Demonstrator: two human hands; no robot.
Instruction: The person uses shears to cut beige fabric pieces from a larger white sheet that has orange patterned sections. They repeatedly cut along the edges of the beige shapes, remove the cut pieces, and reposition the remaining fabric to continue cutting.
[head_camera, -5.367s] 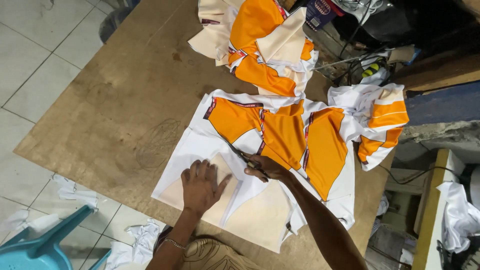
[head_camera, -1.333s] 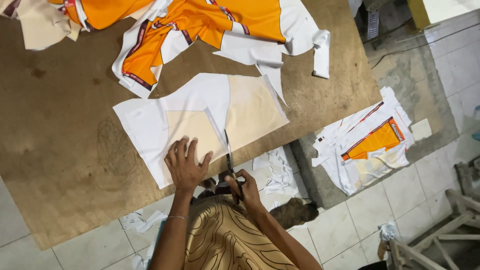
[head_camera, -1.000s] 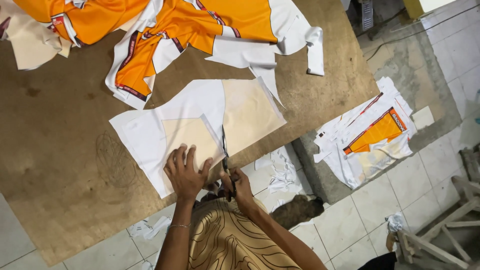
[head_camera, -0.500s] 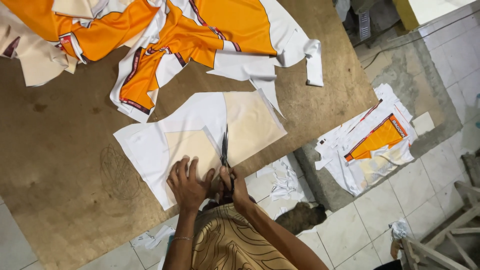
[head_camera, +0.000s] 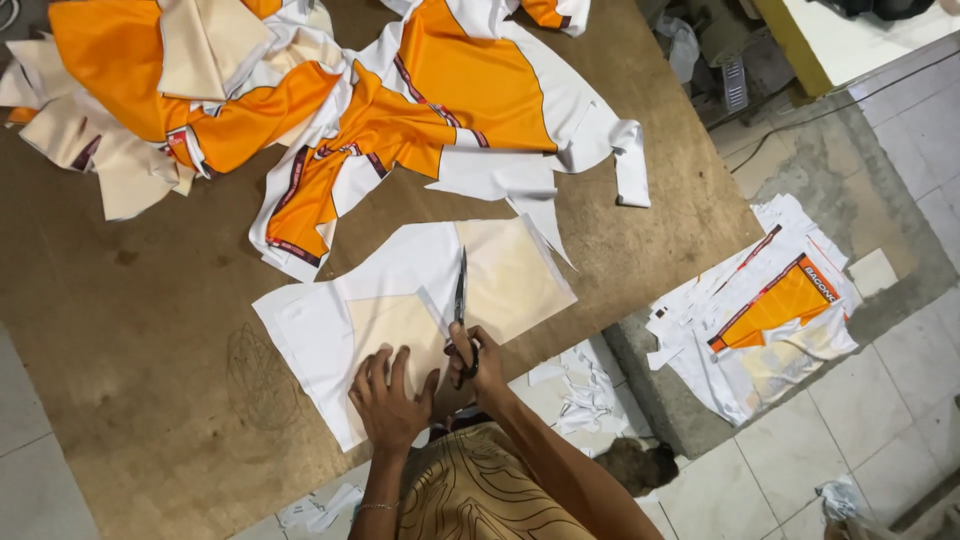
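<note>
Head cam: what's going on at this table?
A person is cutting a white and cream fabric piece with scissors on a brown table. The right hand works the scissors, blades pointing away from the body into the cloth. The left hand presses flat on the fabric beside the cut. Orange and white pieces are piled at the far side; scraps lie on the floor.

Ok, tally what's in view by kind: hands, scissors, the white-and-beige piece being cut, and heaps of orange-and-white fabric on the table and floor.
Hands: 2, left hand flat on the fabric, right hand on the scissors
Scissors: 1
White-and-beige piece being cut: 1
Orange-and-white heap on the table: 1
Orange-and-white heap on the floor: 1
Total: 6
</note>
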